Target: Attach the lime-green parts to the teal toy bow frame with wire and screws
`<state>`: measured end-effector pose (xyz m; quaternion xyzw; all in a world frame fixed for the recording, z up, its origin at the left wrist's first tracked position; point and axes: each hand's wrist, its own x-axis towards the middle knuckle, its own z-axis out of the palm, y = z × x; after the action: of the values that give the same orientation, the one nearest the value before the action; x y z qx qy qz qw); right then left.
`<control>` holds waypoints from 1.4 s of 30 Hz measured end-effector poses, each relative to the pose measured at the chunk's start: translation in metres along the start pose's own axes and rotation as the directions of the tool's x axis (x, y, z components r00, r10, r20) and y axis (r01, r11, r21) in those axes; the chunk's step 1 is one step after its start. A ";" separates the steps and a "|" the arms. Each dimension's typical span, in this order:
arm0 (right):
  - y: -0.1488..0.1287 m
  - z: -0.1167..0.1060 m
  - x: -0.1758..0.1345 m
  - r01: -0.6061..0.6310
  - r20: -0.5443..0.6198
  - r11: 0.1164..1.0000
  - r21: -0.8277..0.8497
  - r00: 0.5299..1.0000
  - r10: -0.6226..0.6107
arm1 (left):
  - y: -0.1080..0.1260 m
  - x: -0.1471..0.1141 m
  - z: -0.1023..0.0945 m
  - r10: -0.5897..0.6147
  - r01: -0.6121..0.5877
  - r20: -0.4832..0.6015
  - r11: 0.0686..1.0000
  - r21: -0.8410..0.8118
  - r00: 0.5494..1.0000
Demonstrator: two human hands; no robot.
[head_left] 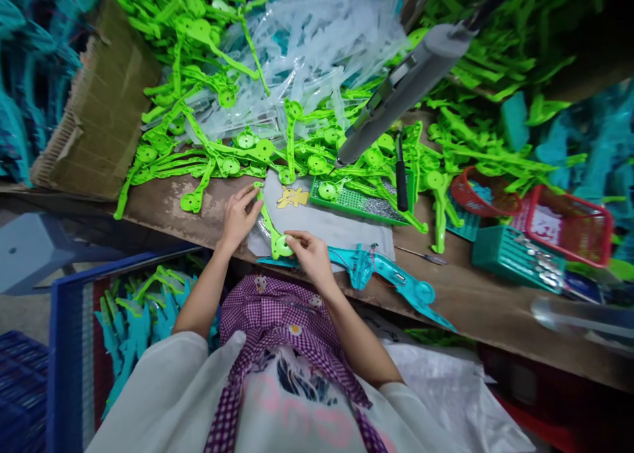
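A curved lime-green plastic piece (268, 219) lies between the two hands, just above the near edge of the bench. The left hand (242, 210) has its fingertips closed on the narrow end; the right hand (312, 256) pinches the broad, round end between thumb and fingers. The long axis slants from the left fingertips, farther from the body, down toward the right thumb, nearer the body, with the round end pointing at the person.

Under the hands a grey cloth (337, 220) (a yellow cartoon figure shows beyond the piece) covers part of the worn wooden bench (475, 301). Beside the right hand lies a long turquoise plastic assembly (359, 268). Beyond that hand stands a green perforated basket (337, 209) with small metal bits (380, 207) in it, and a grey power screwdriver (406, 90) slants down above. Farther beyond both hands spreads a heap of lime-green parts (218, 152), with cloudy clear parts (307, 43) behind. A cardboard box (109, 103) stands beyond the left hand, to its left; a teal basket (500, 255) is well right of the right hand. Below the left hand, off the bench, is a blue crate (67, 347).
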<state>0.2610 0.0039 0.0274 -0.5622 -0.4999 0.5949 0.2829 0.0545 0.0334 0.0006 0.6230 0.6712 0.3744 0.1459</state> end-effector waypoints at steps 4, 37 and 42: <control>-0.003 -0.001 0.002 -0.032 0.009 0.999 0.029 0.999 0.032 | -0.001 0.004 -0.001 0.008 -0.010 0.051 0.999 0.033 0.999; -0.006 -0.012 -0.013 0.620 0.476 0.453 -0.641 0.783 -0.399 | -0.005 0.008 0.001 0.099 -0.116 0.101 0.976 0.187 0.990; -0.006 -0.013 -0.006 0.689 0.553 0.334 -0.643 0.720 -0.420 | -0.011 0.006 0.000 0.108 -0.123 0.093 0.978 0.167 0.990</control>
<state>0.2730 0.0036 0.0370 -0.3237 -0.9121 0.2310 0.0997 0.0454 0.0400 -0.0050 0.6864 0.6569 0.2964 0.0974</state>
